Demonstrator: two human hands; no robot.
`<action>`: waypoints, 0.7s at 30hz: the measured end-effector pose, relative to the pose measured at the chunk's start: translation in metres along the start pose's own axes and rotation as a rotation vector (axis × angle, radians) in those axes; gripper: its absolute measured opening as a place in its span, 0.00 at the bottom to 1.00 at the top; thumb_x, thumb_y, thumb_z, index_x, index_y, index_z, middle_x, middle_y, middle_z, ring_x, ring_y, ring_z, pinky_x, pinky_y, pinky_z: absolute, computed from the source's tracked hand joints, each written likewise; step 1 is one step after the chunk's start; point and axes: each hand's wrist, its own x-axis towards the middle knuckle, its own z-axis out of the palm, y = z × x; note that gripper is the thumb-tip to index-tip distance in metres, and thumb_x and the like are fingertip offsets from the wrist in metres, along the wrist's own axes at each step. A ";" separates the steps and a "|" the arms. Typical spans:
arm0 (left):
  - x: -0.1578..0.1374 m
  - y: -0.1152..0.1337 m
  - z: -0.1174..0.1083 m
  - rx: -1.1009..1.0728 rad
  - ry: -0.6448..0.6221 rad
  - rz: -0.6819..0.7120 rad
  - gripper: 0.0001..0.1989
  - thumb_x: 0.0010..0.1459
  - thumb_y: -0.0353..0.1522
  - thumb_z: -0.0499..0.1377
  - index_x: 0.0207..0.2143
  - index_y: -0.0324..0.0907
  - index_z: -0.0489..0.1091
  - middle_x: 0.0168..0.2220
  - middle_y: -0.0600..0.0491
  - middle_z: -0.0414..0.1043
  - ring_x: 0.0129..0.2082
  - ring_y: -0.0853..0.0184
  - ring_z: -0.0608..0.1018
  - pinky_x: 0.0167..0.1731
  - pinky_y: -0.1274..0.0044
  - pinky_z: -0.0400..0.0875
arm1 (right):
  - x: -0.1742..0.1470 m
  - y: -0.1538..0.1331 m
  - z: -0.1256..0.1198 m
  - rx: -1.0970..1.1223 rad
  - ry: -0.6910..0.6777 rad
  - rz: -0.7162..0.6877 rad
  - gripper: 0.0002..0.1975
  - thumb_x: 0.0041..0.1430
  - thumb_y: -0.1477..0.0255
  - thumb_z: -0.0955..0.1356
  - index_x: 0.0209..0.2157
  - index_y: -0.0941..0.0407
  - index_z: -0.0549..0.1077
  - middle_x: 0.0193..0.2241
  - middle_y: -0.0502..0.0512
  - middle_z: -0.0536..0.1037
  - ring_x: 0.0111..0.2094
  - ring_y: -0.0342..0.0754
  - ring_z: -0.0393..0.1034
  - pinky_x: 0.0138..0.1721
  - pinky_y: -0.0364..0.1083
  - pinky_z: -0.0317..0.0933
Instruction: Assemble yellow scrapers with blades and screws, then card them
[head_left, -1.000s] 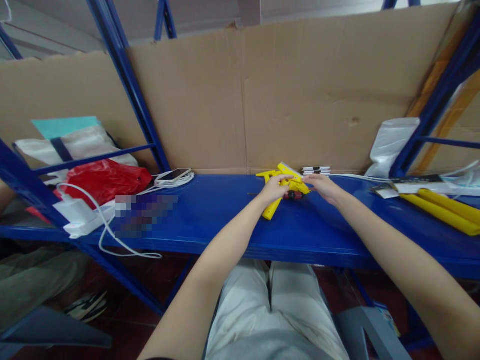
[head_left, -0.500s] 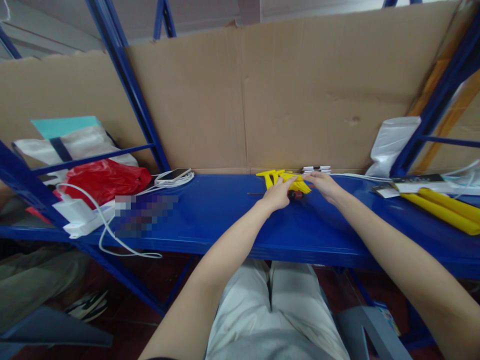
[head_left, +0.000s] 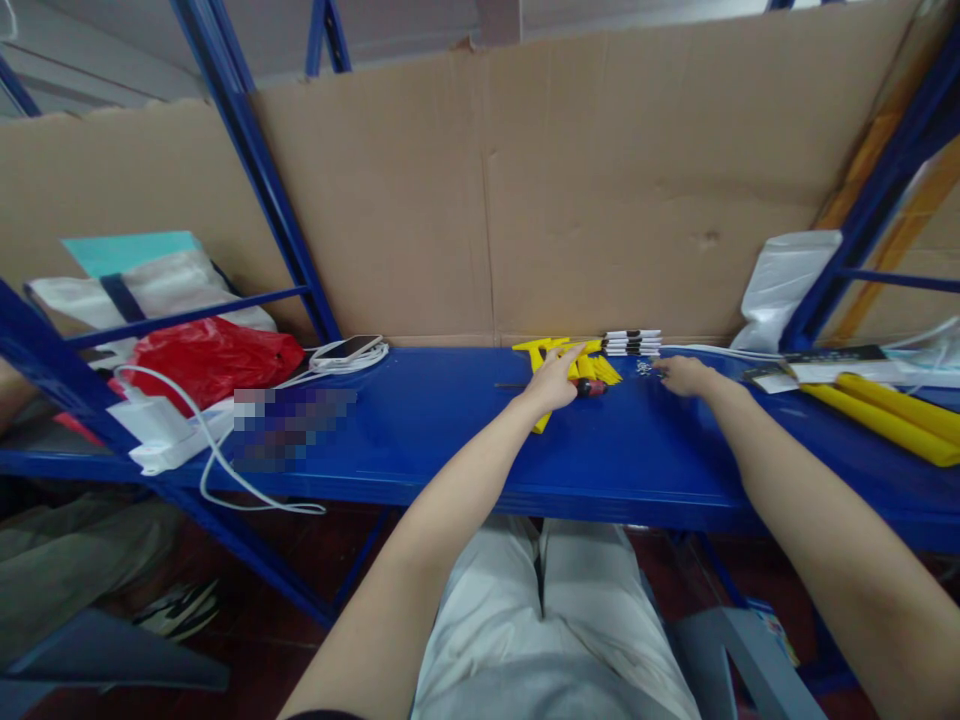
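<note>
My left hand [head_left: 555, 380] is closed around a yellow T-shaped plastic piece [head_left: 541, 423], whose lower end sticks out below the palm. Behind and beside that hand lie several more yellow pieces [head_left: 601, 370], partly covered by it. A screwdriver [head_left: 592, 387] with a red and black handle rests just right of the left hand, its thin shaft reaching out to the left. My right hand [head_left: 684, 376] is low over the table with fingers drawn together, at the edge of a scatter of small metal bits [head_left: 643, 369] that look like screws. Whatever its fingertips pinch is too small to make out.
A stack of black-and-white strips [head_left: 634, 343] lies against the cardboard wall [head_left: 375, 200]. Long yellow rolls [head_left: 892, 420] are at the right. A phone [head_left: 352, 348] on coiled cable, a red bag [head_left: 217, 365] and a white power strip [head_left: 180, 440] occupy the left.
My right hand has moved right, away from the yellow pieces, to the small metal bits. The left hand now has a yellow piece pointing down out of its grip.
</note>
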 end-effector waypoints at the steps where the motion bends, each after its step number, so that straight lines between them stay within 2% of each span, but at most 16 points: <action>1: 0.000 0.000 0.000 -0.005 -0.003 0.007 0.37 0.48 0.19 0.55 0.62 0.44 0.57 0.64 0.44 0.52 0.63 0.57 0.59 0.60 0.67 0.56 | -0.002 -0.002 0.000 -0.021 -0.024 0.027 0.19 0.46 0.79 0.67 0.41 0.56 0.78 0.42 0.66 0.76 0.46 0.62 0.70 0.45 0.60 0.63; 4: 0.000 -0.001 0.000 -0.016 -0.002 0.015 0.38 0.47 0.19 0.54 0.62 0.46 0.57 0.65 0.46 0.51 0.63 0.57 0.59 0.60 0.66 0.56 | -0.007 -0.011 -0.003 -0.116 -0.081 0.083 0.19 0.48 0.79 0.66 0.43 0.53 0.77 0.47 0.64 0.75 0.50 0.62 0.68 0.47 0.60 0.62; 7: 0.000 -0.001 0.000 -0.010 -0.002 0.004 0.38 0.47 0.19 0.55 0.62 0.48 0.57 0.65 0.48 0.51 0.63 0.56 0.58 0.60 0.65 0.57 | -0.009 -0.015 -0.007 -0.165 -0.098 0.086 0.19 0.50 0.79 0.64 0.44 0.55 0.77 0.48 0.66 0.74 0.51 0.62 0.67 0.47 0.59 0.63; 13: -0.002 0.003 -0.003 0.040 -0.020 -0.015 0.38 0.49 0.20 0.54 0.63 0.45 0.55 0.65 0.45 0.50 0.64 0.58 0.57 0.59 0.68 0.58 | -0.006 -0.013 -0.006 -0.154 -0.110 -0.017 0.19 0.54 0.80 0.62 0.46 0.61 0.76 0.44 0.65 0.77 0.48 0.55 0.71 0.48 0.47 0.63; 17: -0.003 0.004 -0.003 0.049 -0.028 -0.010 0.38 0.49 0.20 0.54 0.64 0.43 0.54 0.65 0.43 0.49 0.64 0.57 0.57 0.59 0.67 0.58 | -0.006 -0.014 -0.007 -0.178 -0.091 -0.032 0.16 0.54 0.80 0.63 0.41 0.59 0.78 0.41 0.62 0.79 0.45 0.53 0.73 0.45 0.45 0.64; 21: -0.001 0.002 -0.001 0.033 -0.016 -0.006 0.38 0.48 0.20 0.55 0.63 0.44 0.55 0.65 0.45 0.50 0.63 0.56 0.58 0.60 0.66 0.56 | -0.007 -0.017 -0.008 -0.181 -0.076 -0.050 0.14 0.53 0.80 0.63 0.38 0.60 0.78 0.38 0.63 0.79 0.41 0.53 0.74 0.41 0.45 0.64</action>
